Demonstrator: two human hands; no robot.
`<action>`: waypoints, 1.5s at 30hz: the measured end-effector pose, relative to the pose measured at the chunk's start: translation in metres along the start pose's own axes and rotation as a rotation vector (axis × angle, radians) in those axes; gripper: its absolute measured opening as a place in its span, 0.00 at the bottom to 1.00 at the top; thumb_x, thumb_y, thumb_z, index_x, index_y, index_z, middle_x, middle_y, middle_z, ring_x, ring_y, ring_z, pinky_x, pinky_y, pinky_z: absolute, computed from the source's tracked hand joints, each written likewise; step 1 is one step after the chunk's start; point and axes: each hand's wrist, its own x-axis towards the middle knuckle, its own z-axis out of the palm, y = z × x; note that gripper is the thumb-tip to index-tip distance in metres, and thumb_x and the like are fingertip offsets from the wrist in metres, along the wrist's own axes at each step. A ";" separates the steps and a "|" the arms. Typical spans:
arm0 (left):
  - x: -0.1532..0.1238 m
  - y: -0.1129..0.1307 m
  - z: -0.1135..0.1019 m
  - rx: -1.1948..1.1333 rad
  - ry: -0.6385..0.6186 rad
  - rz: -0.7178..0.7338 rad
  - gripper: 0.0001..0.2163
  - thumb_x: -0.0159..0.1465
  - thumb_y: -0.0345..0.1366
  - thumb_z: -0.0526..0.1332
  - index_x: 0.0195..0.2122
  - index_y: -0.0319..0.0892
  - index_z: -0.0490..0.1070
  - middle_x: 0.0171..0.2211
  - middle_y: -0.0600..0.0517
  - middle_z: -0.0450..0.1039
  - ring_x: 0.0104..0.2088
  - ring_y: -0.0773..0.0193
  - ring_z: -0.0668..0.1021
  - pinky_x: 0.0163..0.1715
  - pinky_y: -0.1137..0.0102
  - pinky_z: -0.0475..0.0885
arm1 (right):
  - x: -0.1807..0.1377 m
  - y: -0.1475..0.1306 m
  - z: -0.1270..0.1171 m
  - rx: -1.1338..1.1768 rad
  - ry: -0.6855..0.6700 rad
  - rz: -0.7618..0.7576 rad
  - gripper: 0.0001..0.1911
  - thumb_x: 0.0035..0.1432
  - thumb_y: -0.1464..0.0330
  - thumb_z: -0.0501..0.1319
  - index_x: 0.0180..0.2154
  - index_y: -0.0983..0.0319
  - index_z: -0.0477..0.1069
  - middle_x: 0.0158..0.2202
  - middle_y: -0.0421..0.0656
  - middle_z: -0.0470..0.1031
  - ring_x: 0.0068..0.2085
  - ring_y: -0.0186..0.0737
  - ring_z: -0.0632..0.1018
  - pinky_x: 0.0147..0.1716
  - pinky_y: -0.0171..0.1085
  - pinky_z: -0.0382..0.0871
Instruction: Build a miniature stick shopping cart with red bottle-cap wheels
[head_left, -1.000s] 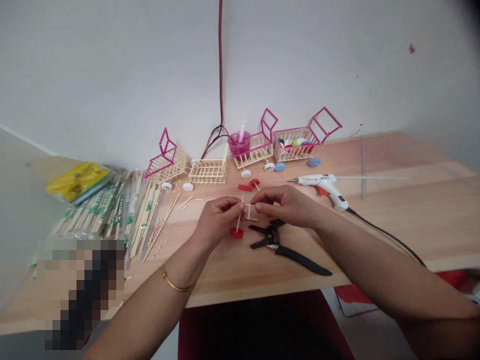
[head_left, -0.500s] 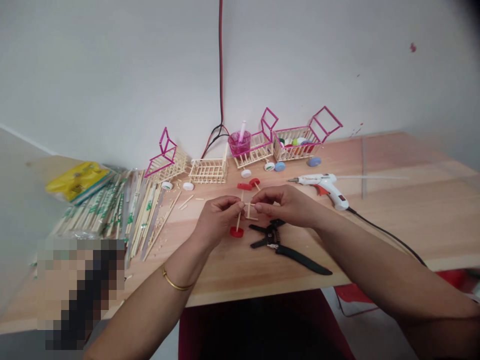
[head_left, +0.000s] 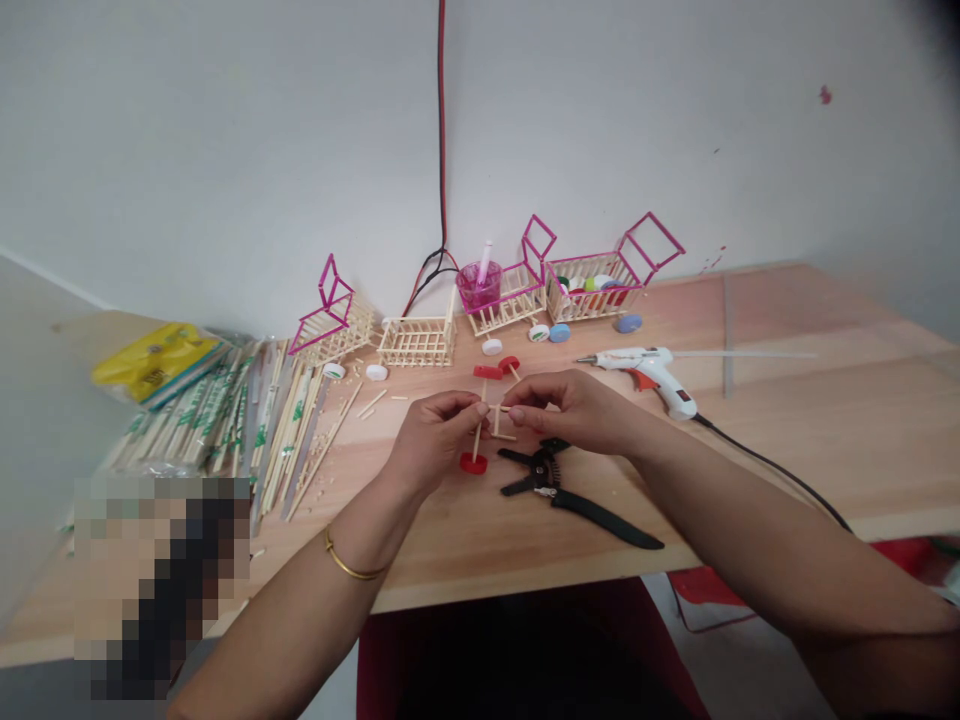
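Between finger and thumb, my left hand (head_left: pixel 444 432) pinches a thin wooden stick axle (head_left: pixel 477 440) with a red bottle cap (head_left: pixel 473 463) at its lower end and another red cap (head_left: pixel 488 372) at the top. Opposite it, my right hand (head_left: pixel 564 408) is closed on a small frame of short wooden sticks (head_left: pixel 499 420), whose end meets the axle near my left thumb. Just beyond my right fingers a further red cap (head_left: pixel 509 365) sits on a short stick. Black-handled cutting pliers (head_left: pixel 592 515) lie on the table below my right hand, jaws to the left.
Little stick carts with cap wheels line the wall, among them a plain one (head_left: pixel 417 345) and a pink-trimmed one (head_left: pixel 592 290) holding caps. A white glue gun (head_left: pixel 652 372) with a black cord lies at right. Bundled sticks (head_left: pixel 199 420) and loose sticks (head_left: pixel 285 440) cover the left side.
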 end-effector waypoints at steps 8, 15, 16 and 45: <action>0.000 0.000 0.000 -0.005 0.000 -0.001 0.09 0.51 0.39 0.70 0.26 0.38 0.76 0.21 0.53 0.75 0.23 0.69 0.74 0.27 0.73 0.69 | 0.000 0.000 0.000 -0.005 0.002 0.004 0.14 0.59 0.60 0.60 0.37 0.64 0.76 0.28 0.40 0.74 0.29 0.33 0.69 0.28 0.33 0.60; -0.001 0.002 0.000 0.018 0.009 0.017 0.09 0.52 0.39 0.69 0.26 0.38 0.76 0.21 0.53 0.74 0.24 0.68 0.74 0.28 0.73 0.69 | 0.000 0.002 0.001 -0.016 0.005 -0.009 0.15 0.59 0.59 0.59 0.37 0.63 0.76 0.28 0.40 0.74 0.28 0.33 0.69 0.27 0.32 0.60; -0.001 0.002 0.000 0.025 0.010 0.023 0.09 0.52 0.39 0.69 0.26 0.38 0.76 0.21 0.53 0.75 0.24 0.68 0.74 0.28 0.72 0.69 | 0.000 0.002 0.001 -0.016 0.006 -0.009 0.15 0.59 0.59 0.59 0.36 0.63 0.76 0.28 0.41 0.74 0.28 0.33 0.70 0.27 0.32 0.61; 0.005 -0.008 -0.005 -0.031 0.054 0.061 0.10 0.53 0.41 0.70 0.28 0.39 0.75 0.23 0.54 0.73 0.24 0.68 0.74 0.27 0.73 0.67 | 0.002 0.012 0.010 -0.158 0.271 -0.182 0.06 0.55 0.68 0.62 0.36 0.62 0.74 0.32 0.42 0.77 0.31 0.36 0.73 0.34 0.36 0.67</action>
